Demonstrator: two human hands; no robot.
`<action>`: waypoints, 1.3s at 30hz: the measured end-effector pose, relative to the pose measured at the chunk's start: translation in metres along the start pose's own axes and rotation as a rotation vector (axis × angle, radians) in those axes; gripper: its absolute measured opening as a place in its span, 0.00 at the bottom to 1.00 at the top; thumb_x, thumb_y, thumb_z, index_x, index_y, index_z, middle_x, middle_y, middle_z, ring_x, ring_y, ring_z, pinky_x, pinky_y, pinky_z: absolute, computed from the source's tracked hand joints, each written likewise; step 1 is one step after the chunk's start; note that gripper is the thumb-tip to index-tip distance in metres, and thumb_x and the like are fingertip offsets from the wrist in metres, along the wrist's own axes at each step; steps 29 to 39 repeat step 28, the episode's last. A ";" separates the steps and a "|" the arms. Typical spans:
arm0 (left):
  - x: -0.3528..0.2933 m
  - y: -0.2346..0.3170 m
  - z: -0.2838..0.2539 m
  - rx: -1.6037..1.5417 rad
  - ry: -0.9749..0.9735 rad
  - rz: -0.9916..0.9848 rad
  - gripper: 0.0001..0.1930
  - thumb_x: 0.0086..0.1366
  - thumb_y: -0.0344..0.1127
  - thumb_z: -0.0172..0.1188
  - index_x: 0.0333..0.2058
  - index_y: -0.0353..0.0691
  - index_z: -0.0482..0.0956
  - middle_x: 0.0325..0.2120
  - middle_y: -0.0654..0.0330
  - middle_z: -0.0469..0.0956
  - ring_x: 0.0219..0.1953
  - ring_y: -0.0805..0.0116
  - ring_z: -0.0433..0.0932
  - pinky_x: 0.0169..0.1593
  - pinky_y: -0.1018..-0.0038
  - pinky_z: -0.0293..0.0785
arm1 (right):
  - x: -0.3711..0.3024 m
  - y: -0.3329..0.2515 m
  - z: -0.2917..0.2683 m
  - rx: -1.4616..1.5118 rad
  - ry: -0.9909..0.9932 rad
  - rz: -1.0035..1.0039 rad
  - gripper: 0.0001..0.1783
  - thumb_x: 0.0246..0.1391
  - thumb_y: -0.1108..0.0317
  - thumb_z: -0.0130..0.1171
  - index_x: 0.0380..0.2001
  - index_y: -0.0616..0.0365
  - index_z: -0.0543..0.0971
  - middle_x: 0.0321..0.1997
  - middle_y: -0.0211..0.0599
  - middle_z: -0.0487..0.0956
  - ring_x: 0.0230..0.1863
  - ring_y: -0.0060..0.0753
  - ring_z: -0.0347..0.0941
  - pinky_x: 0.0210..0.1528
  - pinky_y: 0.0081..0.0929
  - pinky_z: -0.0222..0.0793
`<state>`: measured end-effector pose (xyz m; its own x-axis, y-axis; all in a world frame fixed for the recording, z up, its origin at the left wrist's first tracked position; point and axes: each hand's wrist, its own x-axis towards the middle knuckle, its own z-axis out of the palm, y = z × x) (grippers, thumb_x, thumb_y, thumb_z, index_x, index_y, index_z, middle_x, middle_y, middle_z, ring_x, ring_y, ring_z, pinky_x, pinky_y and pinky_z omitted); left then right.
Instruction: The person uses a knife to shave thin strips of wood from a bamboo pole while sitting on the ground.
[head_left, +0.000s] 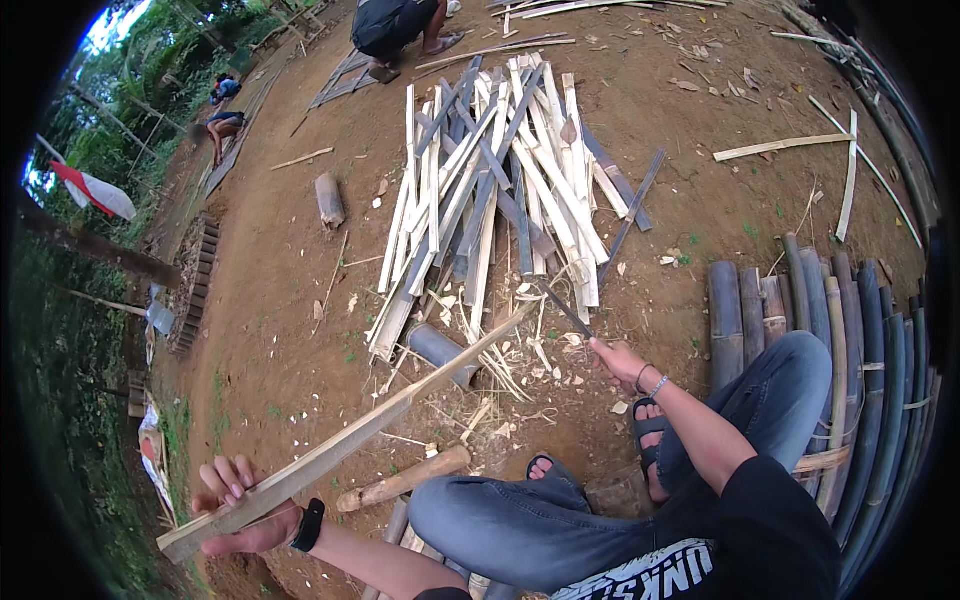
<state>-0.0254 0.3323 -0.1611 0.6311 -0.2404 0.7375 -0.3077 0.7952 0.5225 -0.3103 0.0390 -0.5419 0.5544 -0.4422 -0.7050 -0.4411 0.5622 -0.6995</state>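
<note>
My left hand (272,530) is closed round the near end of a long split bamboo strip (345,437). The strip slants up and to the right, its far end thin and pale. My right hand (618,362) grips a knife (566,307) with a dark, narrow blade that points up and to the left. The blade lies just right of the strip's far end; I cannot tell whether they touch. Beyond them lies a large pile of split bamboo strips (500,170), pale and dark. Shavings (510,370) litter the ground below the strip.
A short dark bamboo piece (440,352) lies under the strip, and a bamboo log (405,478) by my knee. At the right stands a bamboo bench (872,400). Another bamboo section (329,200) lies at left. A person (395,28) crouches at the far end.
</note>
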 end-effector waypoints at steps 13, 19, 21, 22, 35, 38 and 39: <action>-0.026 0.023 -0.083 -0.227 0.025 0.038 0.27 0.68 0.57 0.46 0.42 0.35 0.76 0.11 0.71 0.67 0.18 0.80 0.64 0.24 0.83 0.57 | -0.106 -0.061 0.003 -0.614 0.167 -0.332 0.23 0.48 0.53 0.64 0.24 0.65 0.72 0.16 0.40 0.73 0.19 0.35 0.72 0.25 0.34 0.66; -0.004 0.023 -0.055 -0.056 0.035 0.057 0.26 0.71 0.52 0.39 0.40 0.33 0.77 0.09 0.70 0.63 0.13 0.80 0.60 0.21 0.82 0.54 | -0.116 -0.149 0.007 -0.934 0.172 -0.473 0.23 0.46 0.54 0.64 0.29 0.66 0.73 0.21 0.55 0.76 0.29 0.51 0.78 0.34 0.43 0.69; 0.009 0.021 -0.052 -0.030 -0.030 0.025 0.25 0.71 0.51 0.39 0.40 0.34 0.76 0.08 0.70 0.62 0.12 0.80 0.59 0.20 0.82 0.54 | -0.107 -0.154 0.024 -0.894 0.226 -0.552 0.25 0.44 0.54 0.66 0.30 0.67 0.72 0.19 0.53 0.75 0.26 0.50 0.77 0.30 0.41 0.69; 0.020 0.021 -0.041 -0.046 -0.066 0.005 0.24 0.71 0.51 0.39 0.39 0.35 0.74 0.08 0.70 0.62 0.12 0.80 0.59 0.20 0.82 0.54 | -0.103 -0.162 0.032 -0.842 0.205 -0.574 0.26 0.43 0.53 0.67 0.30 0.67 0.72 0.17 0.52 0.74 0.25 0.48 0.77 0.28 0.41 0.68; 0.124 0.011 0.065 -0.257 -0.388 -0.234 0.20 0.69 0.51 0.45 0.35 0.38 0.72 0.08 0.70 0.63 0.11 0.79 0.62 0.21 0.82 0.60 | -0.089 -0.183 0.076 -0.624 -0.019 -0.830 0.35 0.40 0.54 0.71 0.43 0.72 0.70 0.30 0.48 0.82 0.35 0.46 0.81 0.39 0.32 0.75; 0.124 0.011 0.065 -0.257 -0.388 -0.234 0.20 0.69 0.51 0.45 0.35 0.38 0.72 0.08 0.70 0.63 0.11 0.79 0.62 0.21 0.82 0.60 | -0.089 -0.183 0.076 -0.624 -0.019 -0.830 0.35 0.40 0.54 0.71 0.43 0.72 0.70 0.30 0.48 0.82 0.35 0.46 0.81 0.39 0.32 0.75; 0.124 0.011 0.065 -0.257 -0.388 -0.234 0.20 0.69 0.51 0.45 0.35 0.38 0.72 0.08 0.70 0.63 0.11 0.79 0.62 0.21 0.82 0.60 | -0.089 -0.183 0.076 -0.624 -0.019 -0.830 0.35 0.40 0.54 0.71 0.43 0.72 0.70 0.30 0.48 0.82 0.35 0.46 0.81 0.39 0.32 0.75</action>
